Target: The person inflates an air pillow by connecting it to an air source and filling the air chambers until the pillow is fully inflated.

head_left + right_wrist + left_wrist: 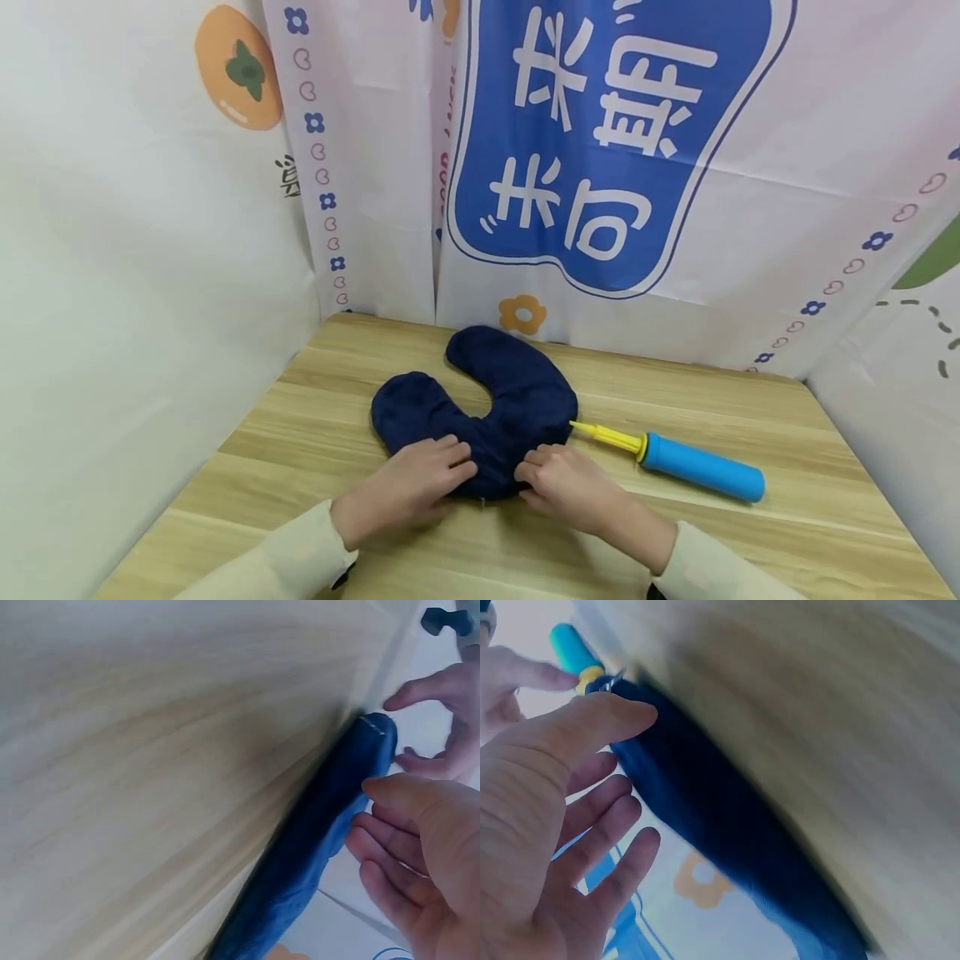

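Note:
A navy blue, U-shaped neck pillow [525,387] of soft, velvety cloth lies on the wooden table, its opening facing the back left. At its near edge, left of centre, is my left hand [420,475], with loosely bent, spread fingers and the thumb [634,716] against the pillow's near side. My right hand [566,487] is at the same edge further right, fingers relaxed over the cloth. A small pale tag or thread [482,502] shows on the near seam between the hands. To the right lies a hand pump [701,467] with a blue barrel and yellow nozzle, its tip close to the pillow.
The light wooden table [292,442] reaches back to a white printed cloth [375,167] with a large blue sign shape. White cloth also hangs along the left and right sides.

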Demonstrator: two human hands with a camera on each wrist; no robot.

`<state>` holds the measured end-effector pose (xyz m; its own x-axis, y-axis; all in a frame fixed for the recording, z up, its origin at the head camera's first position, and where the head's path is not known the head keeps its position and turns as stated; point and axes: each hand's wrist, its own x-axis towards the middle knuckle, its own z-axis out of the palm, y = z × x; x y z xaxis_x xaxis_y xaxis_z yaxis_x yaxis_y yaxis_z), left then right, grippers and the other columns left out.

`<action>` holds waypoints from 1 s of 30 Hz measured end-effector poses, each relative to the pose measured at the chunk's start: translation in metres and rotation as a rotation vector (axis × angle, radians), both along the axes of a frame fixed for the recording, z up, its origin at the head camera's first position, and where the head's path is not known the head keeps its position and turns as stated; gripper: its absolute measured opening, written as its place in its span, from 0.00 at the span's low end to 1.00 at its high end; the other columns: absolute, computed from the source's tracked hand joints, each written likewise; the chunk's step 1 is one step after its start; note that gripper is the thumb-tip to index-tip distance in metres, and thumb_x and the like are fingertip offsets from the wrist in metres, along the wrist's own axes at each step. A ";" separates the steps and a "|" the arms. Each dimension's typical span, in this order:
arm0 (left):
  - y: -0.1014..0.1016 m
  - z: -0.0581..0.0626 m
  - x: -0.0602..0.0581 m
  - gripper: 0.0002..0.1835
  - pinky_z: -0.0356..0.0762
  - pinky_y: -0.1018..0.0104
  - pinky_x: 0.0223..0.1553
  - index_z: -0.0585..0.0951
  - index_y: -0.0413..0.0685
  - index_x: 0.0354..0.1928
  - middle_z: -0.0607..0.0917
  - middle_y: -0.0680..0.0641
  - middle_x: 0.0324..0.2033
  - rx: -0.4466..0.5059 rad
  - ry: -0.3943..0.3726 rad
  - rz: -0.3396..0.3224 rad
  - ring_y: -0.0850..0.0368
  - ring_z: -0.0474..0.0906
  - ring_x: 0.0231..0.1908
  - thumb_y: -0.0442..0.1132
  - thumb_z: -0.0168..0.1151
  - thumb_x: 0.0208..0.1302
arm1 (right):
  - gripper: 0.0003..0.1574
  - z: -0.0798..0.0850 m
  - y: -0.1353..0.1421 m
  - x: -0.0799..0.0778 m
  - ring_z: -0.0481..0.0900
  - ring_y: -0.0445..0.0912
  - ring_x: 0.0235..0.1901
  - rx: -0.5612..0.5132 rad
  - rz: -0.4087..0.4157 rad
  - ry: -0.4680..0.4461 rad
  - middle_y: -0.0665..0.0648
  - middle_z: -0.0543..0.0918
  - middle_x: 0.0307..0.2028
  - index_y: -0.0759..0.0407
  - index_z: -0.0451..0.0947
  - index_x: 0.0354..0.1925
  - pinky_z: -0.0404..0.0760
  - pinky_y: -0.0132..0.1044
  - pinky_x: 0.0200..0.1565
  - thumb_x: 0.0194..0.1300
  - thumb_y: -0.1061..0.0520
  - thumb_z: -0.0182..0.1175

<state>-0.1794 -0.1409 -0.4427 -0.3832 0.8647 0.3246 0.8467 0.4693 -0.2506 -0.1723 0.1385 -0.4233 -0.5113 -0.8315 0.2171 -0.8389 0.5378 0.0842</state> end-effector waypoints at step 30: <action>0.010 0.022 -0.035 0.04 0.77 0.74 0.36 0.89 0.53 0.41 0.85 0.57 0.34 0.225 -0.537 0.093 0.70 0.75 0.31 0.36 0.71 0.68 | 0.03 -0.015 -0.036 0.018 0.85 0.30 0.30 -0.565 -0.257 -0.480 0.50 0.92 0.32 0.57 0.90 0.35 0.83 0.23 0.34 0.67 0.59 0.72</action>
